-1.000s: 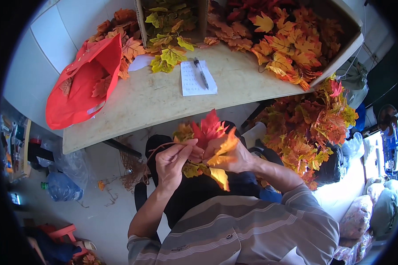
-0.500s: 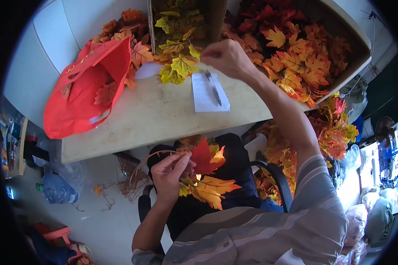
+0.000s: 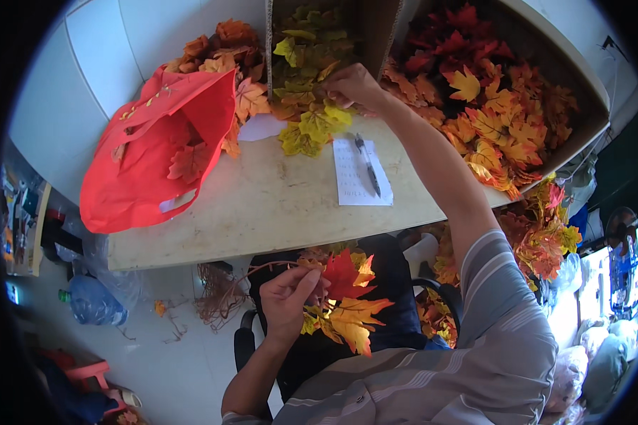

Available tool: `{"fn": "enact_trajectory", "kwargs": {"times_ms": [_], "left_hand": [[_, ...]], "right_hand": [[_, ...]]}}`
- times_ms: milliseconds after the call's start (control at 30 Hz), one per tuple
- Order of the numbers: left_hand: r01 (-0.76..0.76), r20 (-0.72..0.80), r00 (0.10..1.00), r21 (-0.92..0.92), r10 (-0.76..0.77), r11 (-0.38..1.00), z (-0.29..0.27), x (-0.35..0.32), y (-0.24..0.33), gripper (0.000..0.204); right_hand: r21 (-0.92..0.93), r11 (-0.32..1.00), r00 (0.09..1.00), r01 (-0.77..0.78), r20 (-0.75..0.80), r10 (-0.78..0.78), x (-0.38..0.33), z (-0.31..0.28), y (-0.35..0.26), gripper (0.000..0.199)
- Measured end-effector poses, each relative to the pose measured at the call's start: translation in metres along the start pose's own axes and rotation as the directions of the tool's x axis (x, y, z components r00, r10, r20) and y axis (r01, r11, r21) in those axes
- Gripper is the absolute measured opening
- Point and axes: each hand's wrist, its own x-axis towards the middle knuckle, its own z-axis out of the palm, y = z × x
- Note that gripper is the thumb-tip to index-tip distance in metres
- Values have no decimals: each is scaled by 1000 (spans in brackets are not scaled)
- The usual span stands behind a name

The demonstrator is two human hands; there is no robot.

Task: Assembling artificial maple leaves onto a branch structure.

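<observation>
L. hand (image 3: 290, 297): thumb & fingers pinched tight on an artif. maple-leaf spray (image 3: 346, 282), held just off the table's near edge, btwn the armrests (image 3: 450, 297) of a black chair.
Maple-leaf spray: red leaf uppermost, orange-yellow leaf below; thin brown stem (image 3: 269, 266) arcs out L. past the thumb.
R. hand (image 3: 354, 86): arm stretched across the tabletop (image 3: 276, 205), fingers curled at a pile of yellow-green leaves (image 3: 301, 106); can't tell if they grip one.
Yellow-green leaves: spilling fwd from an open-front cardboard box (image 3: 393, 39), tips on the table.
Red bag (image 3: 131, 188): fabric, lying on its side at table L., mouth open, a few brownish-red leaves (image 3: 188, 164) in it; heap of rust-orange leaves (image 3: 237, 35) just behind.
Pen (image 3: 368, 166): dark, lying aslant on a white sheet (image 3: 351, 185) w/ handwriting, nr. table ctr.
Carton, far R. (image 3: 605, 106): loaded w/ red & orange leaves (image 3: 500, 113).
Floor, L.: bluish plastic jug (image 3: 96, 301), green cap; red stool (image 3: 88, 372) lwr. corner.
Under table R.: more orange & yellow leaves (image 3: 539, 244).
</observation>
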Motion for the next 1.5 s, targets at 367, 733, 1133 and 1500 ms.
{"fn": "enact_trajectory", "kwargs": {"times_ms": [367,733,1133,1500], "left_hand": [[-27,19,999,38,26,999,2,2,5,16],[-14,73,997,145,4,989,17,-19,10,16],[19,206,977,206,-62,978,45,-45,11,12],[139,200,964,191,-177,972,43,-35,6,12]], "right_hand": [[59,976,957,210,-217,-193,-36,-21,-17,18],[59,883,860,466,204,-468,-261,32,-40,8],[229,953,919,199,295,-263,-341,37,-2,14],[402,914,930,52,315,-191,-338,49,28,14]]}}
